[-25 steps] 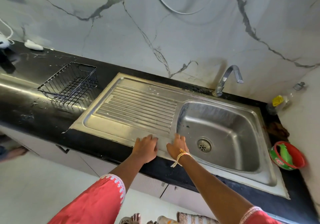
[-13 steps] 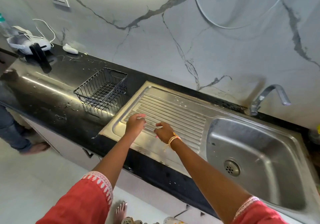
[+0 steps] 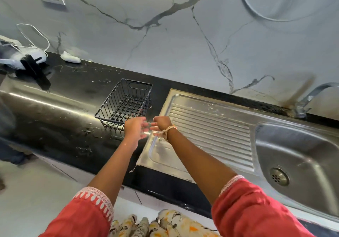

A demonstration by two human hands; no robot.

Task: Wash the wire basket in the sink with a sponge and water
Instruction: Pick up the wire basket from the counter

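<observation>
Black counter (image 3: pixel 60 112) beneath marble wall. Fingers of left hand (image 3: pixel 134 129) and right hand (image 3: pixel 161 125) loosely spread, holding nothing, just short of wire basket (image 3: pixel 125 103), probably set to grip its near rim. Basket upright on counter, beside drainboard (image 3: pixel 209 128); sink (image 3: pixel 300 156) and tap (image 3: pixel 311 97) well right. No sponge visible.

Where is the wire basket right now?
The wire basket stands upright on the black counter, just left of the sink's draining board, beyond both hands.
</observation>
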